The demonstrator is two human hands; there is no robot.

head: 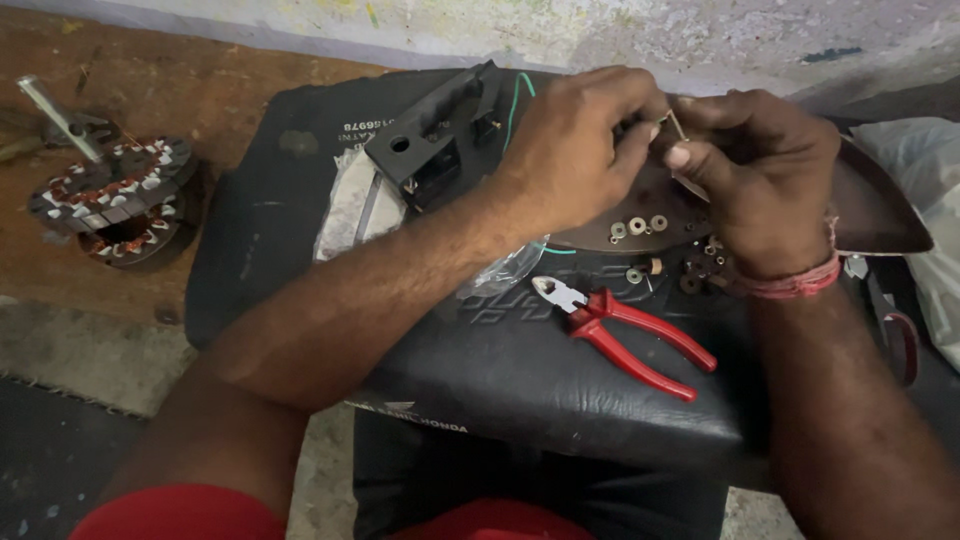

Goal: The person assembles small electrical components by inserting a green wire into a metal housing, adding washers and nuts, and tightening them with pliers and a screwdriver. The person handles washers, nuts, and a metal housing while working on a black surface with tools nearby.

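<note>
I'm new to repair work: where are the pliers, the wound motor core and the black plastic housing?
Pliers [620,330], head view, on the red handles near the pivot.
Wound motor core [112,200], head view, on its coil ring.
Black plastic housing [430,140], head view, on its top face.

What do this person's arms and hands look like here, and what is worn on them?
Both forearms are bare, with no sleeves, gloves, rings or watch in view. The right hand has a band of red and pink thread wound several times around the wrist. The left hand and its wrist carry nothing. Red clothing shows at the bottom edge.
</note>
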